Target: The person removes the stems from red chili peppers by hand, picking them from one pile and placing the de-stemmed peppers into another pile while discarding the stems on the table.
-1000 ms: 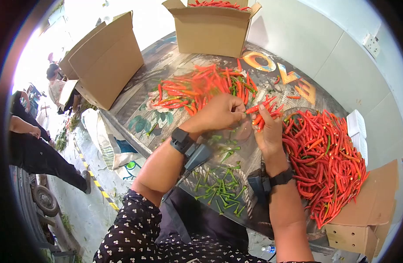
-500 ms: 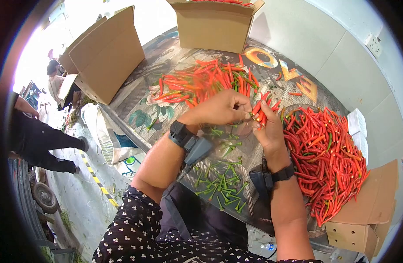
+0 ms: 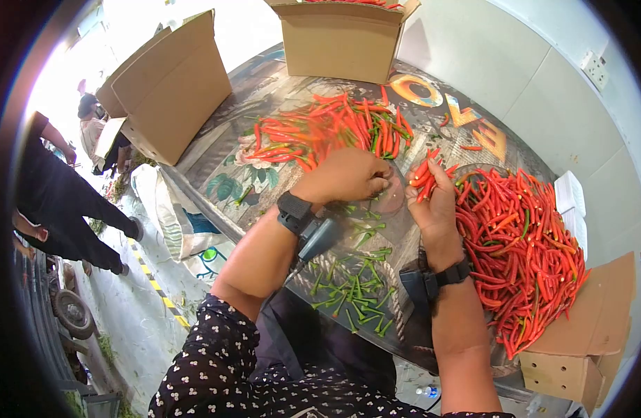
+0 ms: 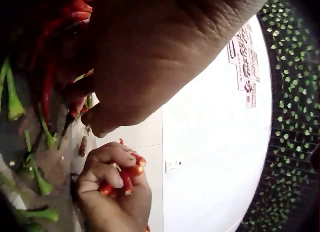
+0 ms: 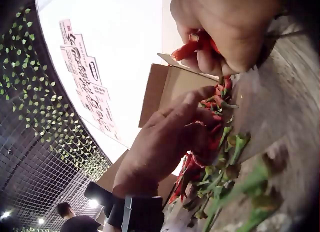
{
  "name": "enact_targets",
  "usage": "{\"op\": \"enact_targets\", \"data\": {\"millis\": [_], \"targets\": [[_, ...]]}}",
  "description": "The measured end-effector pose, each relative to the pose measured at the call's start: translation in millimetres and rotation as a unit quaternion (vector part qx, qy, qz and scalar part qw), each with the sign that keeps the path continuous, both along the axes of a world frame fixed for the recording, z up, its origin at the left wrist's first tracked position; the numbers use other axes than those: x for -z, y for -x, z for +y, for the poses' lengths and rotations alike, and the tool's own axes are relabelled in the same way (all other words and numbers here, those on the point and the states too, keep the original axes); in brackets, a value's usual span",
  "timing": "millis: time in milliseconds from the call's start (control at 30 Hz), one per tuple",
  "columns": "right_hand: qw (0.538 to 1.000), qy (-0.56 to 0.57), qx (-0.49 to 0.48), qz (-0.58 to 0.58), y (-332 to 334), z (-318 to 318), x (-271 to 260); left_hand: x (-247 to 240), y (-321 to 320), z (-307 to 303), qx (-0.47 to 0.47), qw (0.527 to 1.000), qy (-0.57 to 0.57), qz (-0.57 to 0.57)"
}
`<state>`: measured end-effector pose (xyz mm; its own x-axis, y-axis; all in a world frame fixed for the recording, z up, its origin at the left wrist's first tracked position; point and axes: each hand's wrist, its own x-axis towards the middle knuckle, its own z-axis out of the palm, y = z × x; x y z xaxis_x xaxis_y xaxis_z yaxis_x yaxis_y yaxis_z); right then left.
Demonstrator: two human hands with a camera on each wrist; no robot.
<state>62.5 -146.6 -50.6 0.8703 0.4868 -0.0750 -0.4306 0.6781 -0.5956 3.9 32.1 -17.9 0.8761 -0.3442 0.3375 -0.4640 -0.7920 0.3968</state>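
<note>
My left hand (image 3: 352, 177) hovers over the table, fingers bent and thumb near the index finger; whether anything is pinched is hidden. To its right, my right hand (image 3: 432, 209) grips several red chilies (image 3: 423, 180), a gap between the hands. The left wrist view shows their pale cut ends (image 4: 128, 184) poking out of the right hand (image 4: 112, 192). In the right wrist view, the left hand (image 5: 162, 137) has curled fingers beside the pile. Chilies with green stems (image 3: 334, 125) lie beyond my left hand; green stems (image 3: 358, 296) lie scattered nearer my body.
A large heap of red chilies (image 3: 519, 244) lies on the right, beside white trays (image 3: 572, 209) and an open carton (image 3: 585, 334). Two cartons (image 3: 170, 97) (image 3: 338, 45) stand at the table's far side. People stand at the left, near a white sack (image 3: 157, 209).
My left hand met the right at the chilies half a second ago, and has since drawn a little left, away from them. The right hand has kept its grip, shifting slightly right.
</note>
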Motion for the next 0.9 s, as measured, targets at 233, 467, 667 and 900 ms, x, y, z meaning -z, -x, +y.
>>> {"op": "enact_targets", "data": {"millis": [233,467,667,900], "targets": [[1.0,0.029,-0.002,-0.011,7,0,-7,1,-1,2,-0.045,0.998,-0.04,0.031],[0.997,0.073,0.006,0.0,5,2,-1,-9,-1,-2,-0.046,0.959,0.268,0.075],[0.995,0.098,0.003,-0.02,6,2,-5,-12,0,-3,0.042,0.913,0.363,0.183],[0.989,0.127,0.034,-0.065,12,6,-8,-11,0,-3,0.006,0.932,0.334,0.139]]}}
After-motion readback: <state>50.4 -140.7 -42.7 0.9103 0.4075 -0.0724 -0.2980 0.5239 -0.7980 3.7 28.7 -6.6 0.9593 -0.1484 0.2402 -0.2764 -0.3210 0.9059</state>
